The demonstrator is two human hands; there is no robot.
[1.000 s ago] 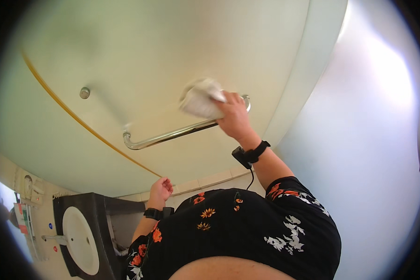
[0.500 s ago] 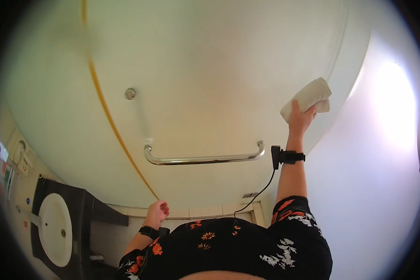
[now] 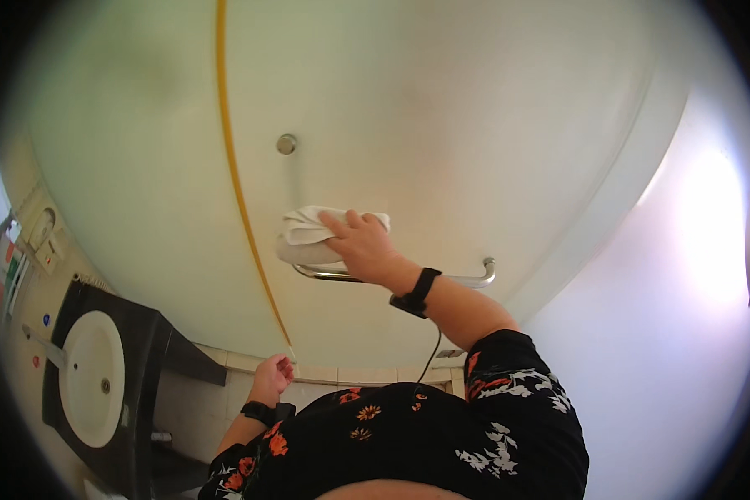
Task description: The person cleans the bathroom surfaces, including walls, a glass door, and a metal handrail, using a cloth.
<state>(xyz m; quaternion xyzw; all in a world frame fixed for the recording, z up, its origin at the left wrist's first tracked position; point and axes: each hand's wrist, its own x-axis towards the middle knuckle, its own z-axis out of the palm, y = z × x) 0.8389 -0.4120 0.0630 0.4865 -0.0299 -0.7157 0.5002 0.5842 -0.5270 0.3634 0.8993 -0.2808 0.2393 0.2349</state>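
Note:
My right hand is closed on a folded white cloth, held against the pale frosted panel at the left end of a horizontal chrome bar, part of which it hides. A round chrome knob sits above the cloth. My left hand is low on the left, fingers curled with nothing visible in them, near the lower end of a yellow vertical strip.
A white oval basin in a dark counter stands at the left, with wall fittings beside it. A bright pale surface fills the right side. A tiled ledge runs along the panel's bottom.
My right hand and cloth went to the upper right half a second ago and have since come down leftward onto the bar's left end. My left hand stays low, fingers curled.

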